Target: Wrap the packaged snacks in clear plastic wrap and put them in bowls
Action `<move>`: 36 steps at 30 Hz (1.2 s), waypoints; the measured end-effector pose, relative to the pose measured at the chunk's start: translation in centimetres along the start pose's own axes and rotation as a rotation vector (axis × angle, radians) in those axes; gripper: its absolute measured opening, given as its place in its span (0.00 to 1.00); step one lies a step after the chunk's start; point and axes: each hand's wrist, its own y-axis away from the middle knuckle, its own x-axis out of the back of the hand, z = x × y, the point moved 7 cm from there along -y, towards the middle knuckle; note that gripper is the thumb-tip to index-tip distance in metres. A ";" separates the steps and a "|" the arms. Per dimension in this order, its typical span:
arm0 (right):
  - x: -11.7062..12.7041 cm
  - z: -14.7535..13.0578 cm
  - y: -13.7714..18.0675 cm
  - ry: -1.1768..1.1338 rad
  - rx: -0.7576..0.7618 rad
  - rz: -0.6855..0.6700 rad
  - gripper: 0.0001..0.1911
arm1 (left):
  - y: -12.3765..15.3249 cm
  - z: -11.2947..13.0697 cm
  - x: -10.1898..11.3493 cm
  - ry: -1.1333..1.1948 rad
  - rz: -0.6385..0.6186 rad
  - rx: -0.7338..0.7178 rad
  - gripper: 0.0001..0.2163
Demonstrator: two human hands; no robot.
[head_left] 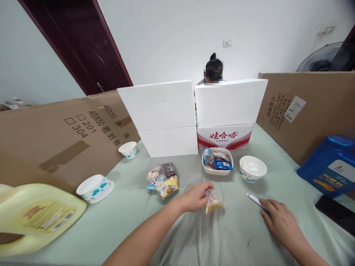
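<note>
My left hand (pixel 196 196) is closed on a small clear snack packet (pixel 213 202) just above the pale green tablecloth. My right hand (pixel 279 218) lies flat on the cloth, its fingertips on a thin white and silver object (pixel 255 200). Beyond my left hand stands a white rectangular dish (pixel 205 170) holding several wrapped snacks. An empty white bowl (pixel 252 169) sits to the dish's right. A pile of snack packets (pixel 163 180) lies to the left of my left hand.
White foam boards (pixel 163 116) and a red-and-white carton (pixel 224 136) wall the far side, with a person's head behind. Cardboard sheets (pixel 55 140) flank both sides. A yellow jug (pixel 36 214) lies left, a blue jug (pixel 330 166) right, beside a dark phone (pixel 335 212). Two bowls (pixel 95 188) sit left.
</note>
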 end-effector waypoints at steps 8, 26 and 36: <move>0.8 -3.1 -1.1 -0.218 0.020 -0.104 0.17 | 0.5 1.1 -1.3 0.024 0.040 -0.091 0.22; 1.6 -8.5 -4.2 -0.141 0.287 -0.325 0.22 | 3.2 -1.7 -2.0 0.047 0.160 0.171 0.21; 2.2 -8.4 -5.1 -0.350 0.214 -0.145 0.21 | 1.1 -0.3 -3.1 0.169 0.277 -0.107 0.21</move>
